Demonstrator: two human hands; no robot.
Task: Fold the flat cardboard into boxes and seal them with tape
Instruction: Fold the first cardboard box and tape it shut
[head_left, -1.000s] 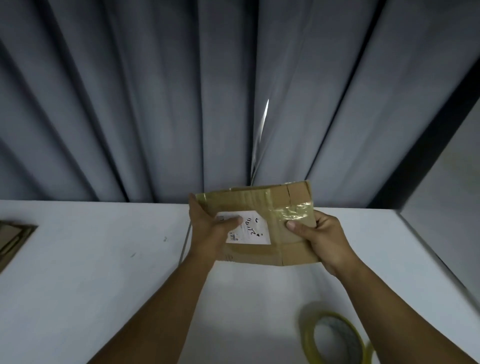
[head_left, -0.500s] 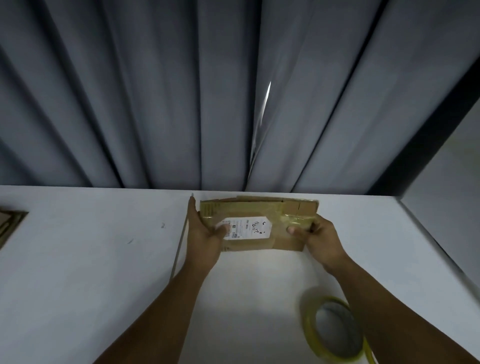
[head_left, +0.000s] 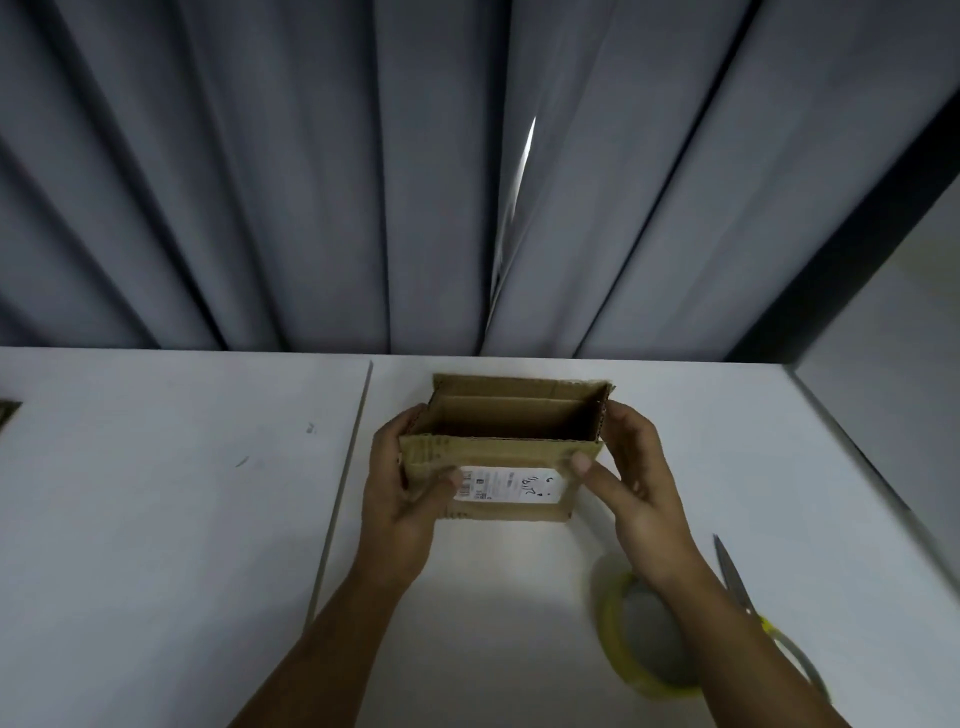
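Note:
A small brown cardboard box (head_left: 511, 452) stands on the white table (head_left: 182, 519) with its top open, so its inner walls show. A white printed label (head_left: 511, 484) is stuck to its near face. My left hand (head_left: 405, 493) grips the box's left end, thumb on the near face beside the label. My right hand (head_left: 631, 478) grips the right end, thumb pressed on the near face's upper right corner. A roll of yellowish tape (head_left: 639, 639) lies flat on the table under my right forearm.
Scissors (head_left: 735, 577) with yellow handles lie at the right, partly under my right arm. Grey curtains (head_left: 311, 182) hang behind the table's far edge. A seam (head_left: 345, 483) runs down the tabletop. A bit of flat cardboard (head_left: 8, 413) shows at the left edge.
The box was held up flat, then lowered to the table. Now it is spread into an open rectangle with its mouth upward. The view has tilted down, showing the scissors.

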